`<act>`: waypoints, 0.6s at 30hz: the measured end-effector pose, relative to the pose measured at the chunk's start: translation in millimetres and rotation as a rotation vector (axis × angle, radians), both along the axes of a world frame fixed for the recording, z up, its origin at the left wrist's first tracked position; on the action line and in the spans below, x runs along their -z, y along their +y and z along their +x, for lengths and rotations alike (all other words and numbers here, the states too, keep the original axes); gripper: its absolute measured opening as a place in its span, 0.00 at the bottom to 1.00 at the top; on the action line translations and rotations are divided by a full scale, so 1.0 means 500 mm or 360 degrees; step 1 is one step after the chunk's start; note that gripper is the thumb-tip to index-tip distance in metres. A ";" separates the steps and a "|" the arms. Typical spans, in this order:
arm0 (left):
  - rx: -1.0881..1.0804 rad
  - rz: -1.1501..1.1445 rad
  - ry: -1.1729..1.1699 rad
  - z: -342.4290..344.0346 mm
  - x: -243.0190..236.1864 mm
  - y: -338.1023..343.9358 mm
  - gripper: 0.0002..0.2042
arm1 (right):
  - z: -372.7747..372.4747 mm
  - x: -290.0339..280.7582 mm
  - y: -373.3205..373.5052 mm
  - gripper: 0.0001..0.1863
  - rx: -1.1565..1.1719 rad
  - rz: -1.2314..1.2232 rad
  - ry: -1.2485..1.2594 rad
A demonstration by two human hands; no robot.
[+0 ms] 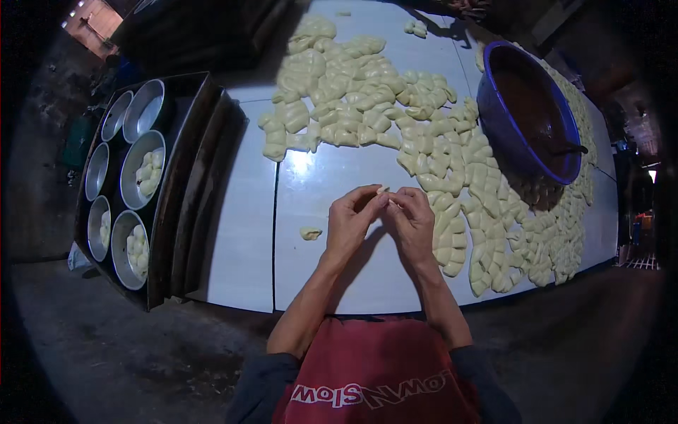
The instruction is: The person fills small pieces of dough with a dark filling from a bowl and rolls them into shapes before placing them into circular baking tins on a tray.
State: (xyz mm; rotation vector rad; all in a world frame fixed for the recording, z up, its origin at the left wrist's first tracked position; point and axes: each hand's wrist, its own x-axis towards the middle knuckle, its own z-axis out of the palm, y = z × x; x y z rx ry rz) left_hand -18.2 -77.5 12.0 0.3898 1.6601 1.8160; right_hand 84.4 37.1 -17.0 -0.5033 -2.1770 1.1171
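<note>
Over the white table [332, 275], my left hand [353, 218] and my right hand [412, 219] meet at the fingertips. Pinched between them is a small piece of pale dough [383, 189], mostly covered by the fingers. To the left of my left wrist lies a single dough piece [310, 232] with a darker spot. Beyond my hands and to their right spreads a wide layer of scored dough pieces [353, 78]. A blue bowl [487, 106] of brown filling [530, 106] stands on the dough at the right, with a dark utensil handle [571, 150] sticking out.
At the left, a dark metal tray [157, 283] on a stack of similar trays carries several round tins [164, 134]. Some tins hold dough balls [150, 172]. Two small dough pieces [416, 28] lie at the table's far side. The table's front edge is near my waist.
</note>
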 end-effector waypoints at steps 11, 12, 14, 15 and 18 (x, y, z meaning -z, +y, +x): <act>0.0212 0.0017 -0.0494 -0.028 -0.052 -0.020 0.13 | 0.034 -0.052 -0.022 0.17 -0.0328 -0.0745 0.0069; 0.0234 0.0011 -0.0492 -0.015 -0.056 -0.027 0.13 | 0.034 -0.042 -0.019 0.17 -0.0287 -0.0672 0.0135; 0.0265 0.0087 -0.0144 0.004 -0.063 -0.041 0.13 | 0.023 -0.050 -0.023 0.15 -0.0310 -0.0746 0.0304; 0.0283 0.0161 -0.0264 -0.002 -0.054 -0.044 0.13 | 0.018 -0.059 -0.025 0.13 -0.0302 -0.0506 0.0328; 0.0440 0.0135 -0.0284 -0.024 -0.059 -0.062 0.10 | 0.013 -0.070 -0.054 0.12 -0.0282 -0.0456 0.0321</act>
